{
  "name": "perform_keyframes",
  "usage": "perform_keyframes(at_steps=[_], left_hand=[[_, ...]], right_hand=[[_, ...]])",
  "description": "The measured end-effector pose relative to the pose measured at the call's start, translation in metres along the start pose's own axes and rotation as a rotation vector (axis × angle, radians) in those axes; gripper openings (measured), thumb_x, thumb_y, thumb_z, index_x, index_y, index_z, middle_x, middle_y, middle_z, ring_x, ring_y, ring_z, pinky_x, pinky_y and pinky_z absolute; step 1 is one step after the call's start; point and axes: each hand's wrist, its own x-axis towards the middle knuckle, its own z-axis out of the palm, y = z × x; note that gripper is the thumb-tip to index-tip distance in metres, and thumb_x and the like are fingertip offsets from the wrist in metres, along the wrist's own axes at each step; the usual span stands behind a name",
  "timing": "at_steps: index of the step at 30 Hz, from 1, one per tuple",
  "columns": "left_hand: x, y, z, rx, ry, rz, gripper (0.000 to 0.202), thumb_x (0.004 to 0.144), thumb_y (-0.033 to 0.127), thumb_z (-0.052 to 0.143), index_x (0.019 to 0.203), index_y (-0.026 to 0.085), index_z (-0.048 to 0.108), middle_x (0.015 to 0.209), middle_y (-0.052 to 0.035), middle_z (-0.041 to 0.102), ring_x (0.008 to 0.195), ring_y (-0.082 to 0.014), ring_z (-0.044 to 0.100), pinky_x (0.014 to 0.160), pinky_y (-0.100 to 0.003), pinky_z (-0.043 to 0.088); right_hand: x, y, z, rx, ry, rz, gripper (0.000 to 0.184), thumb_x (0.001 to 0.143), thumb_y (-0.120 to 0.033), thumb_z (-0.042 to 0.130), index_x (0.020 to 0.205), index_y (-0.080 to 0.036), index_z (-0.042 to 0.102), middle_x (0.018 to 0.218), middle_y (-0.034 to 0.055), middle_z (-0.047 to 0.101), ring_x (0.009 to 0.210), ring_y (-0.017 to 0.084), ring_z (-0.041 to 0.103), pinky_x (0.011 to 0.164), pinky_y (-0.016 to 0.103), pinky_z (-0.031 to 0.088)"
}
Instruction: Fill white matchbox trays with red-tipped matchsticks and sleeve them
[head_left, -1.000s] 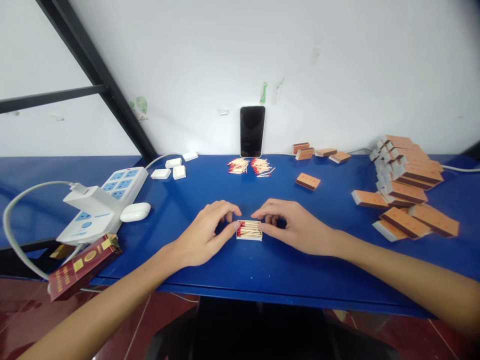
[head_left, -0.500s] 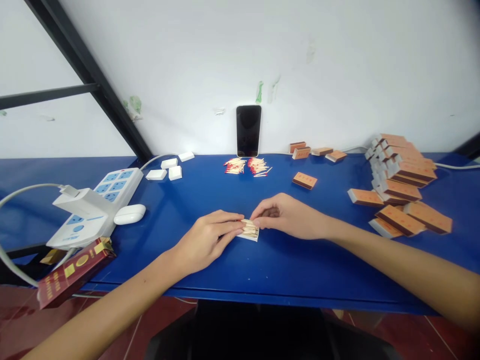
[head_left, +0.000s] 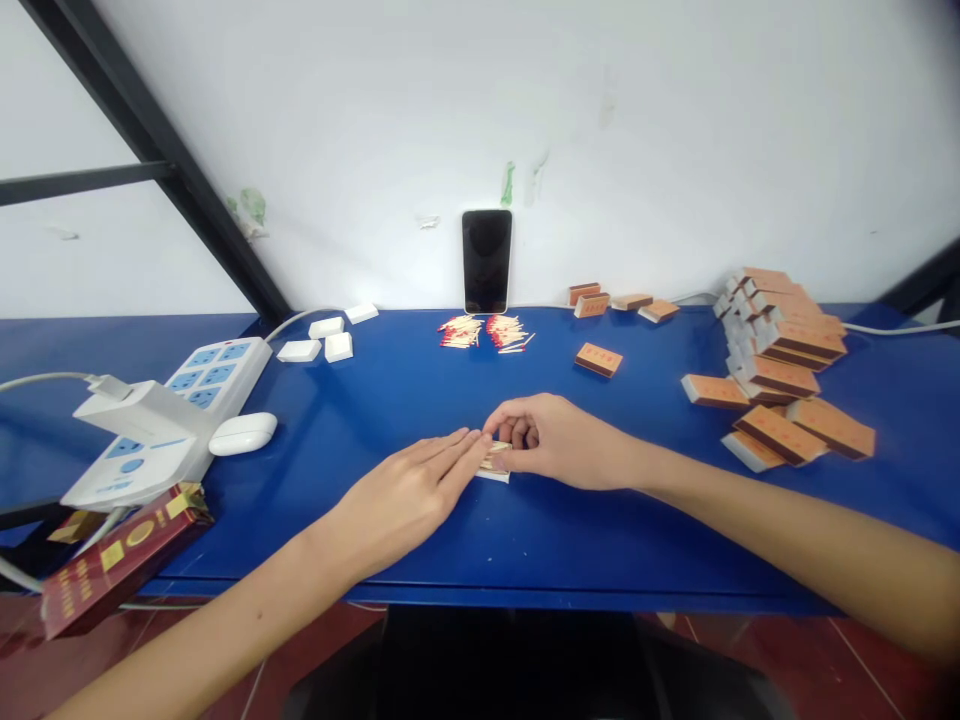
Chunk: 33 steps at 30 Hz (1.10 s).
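A small white tray of matches (head_left: 496,461) lies on the blue table (head_left: 525,520), mostly covered by my hands. My right hand (head_left: 559,437) pinches the tray's right end with curled fingers. My left hand (head_left: 409,490) lies flat with fingers straight, its fingertips pressing on the tray's left end. Two loose heaps of red-tipped matches (head_left: 484,332) lie farther back by the wall.
A black phone (head_left: 487,261) leans on the wall. Orange matchboxes (head_left: 780,375) are piled at the right, one single box (head_left: 598,359) nearer the middle. At the left are a white power strip (head_left: 161,415), an earbud case (head_left: 242,434), small white trays (head_left: 322,340) and a red carton (head_left: 112,565).
My hands have closed in over the match tray: the left fingers flattened onto it and the right hand curled around its end. The view has drifted slightly to the right.
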Motion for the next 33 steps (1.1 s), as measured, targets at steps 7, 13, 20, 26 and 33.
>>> perform_keyframes(at_steps=[7, 13, 20, 26, 33], left_hand=[[0.001, 0.001, 0.001, 0.007, -0.01, -0.009, 0.041, 0.094, 0.002, 0.039, 0.132, 0.002, 0.053, 0.133, -0.0206, 0.06, 0.12, -0.0274, 0.061, 0.099, -0.039, 0.054], [0.0, -0.001, 0.002, -0.212, -0.003, -0.16, 0.039, 0.099, 0.015, 0.044, 0.137, 0.01, 0.052, 0.13, -0.0156, 0.061, 0.116, -0.0261, 0.061, 0.099, -0.043, 0.054], [0.009, -0.012, -0.001, -0.57, -0.003, -0.46, 0.043, 0.096, 0.035, 0.055, 0.136, 0.019, 0.054, 0.122, -0.009, 0.064, 0.108, -0.0215, 0.062, 0.095, -0.038, 0.054], [0.016, -0.014, 0.001, -0.743, 0.018, -0.481, 0.033, 0.092, 0.033, 0.062, 0.123, 0.023, 0.064, 0.112, -0.0037, 0.07, 0.101, -0.019, 0.065, 0.091, -0.034, 0.053], [0.018, -0.012, -0.001, -0.941, 0.008, -0.493, 0.027, 0.087, 0.03, 0.068, 0.114, 0.024, 0.07, 0.112, -0.0026, 0.071, 0.098, -0.0175, 0.066, 0.092, -0.031, 0.052]], right_hand=[[-0.007, 0.003, -0.025, -0.235, 0.15, 0.004, 0.031, 0.089, -0.036, 0.058, 0.113, -0.018, 0.066, 0.098, 0.0071, 0.07, 0.083, 0.018, 0.065, 0.073, 0.031, 0.053], [-0.003, 0.066, -0.067, -0.987, 0.484, 0.121, 0.039, 0.094, -0.025, 0.044, 0.127, -0.008, 0.058, 0.123, 0.0236, 0.06, 0.108, 0.036, 0.059, 0.089, 0.05, 0.048], [-0.029, 0.041, -0.028, -0.637, 0.185, -0.194, 0.038, 0.096, -0.035, 0.052, 0.131, -0.021, 0.057, 0.121, 0.0103, 0.066, 0.112, 0.026, 0.059, 0.099, 0.045, 0.046], [-0.036, 0.019, 0.003, -0.435, 0.21, -0.154, 0.049, 0.086, -0.035, 0.066, 0.132, -0.022, 0.053, 0.124, 0.0094, 0.064, 0.113, 0.025, 0.06, 0.096, 0.043, 0.05], [-0.03, 0.024, -0.01, -0.375, 0.097, -0.227, 0.043, 0.086, -0.036, 0.068, 0.125, -0.023, 0.058, 0.115, 0.0071, 0.065, 0.105, 0.022, 0.061, 0.09, 0.039, 0.051]])
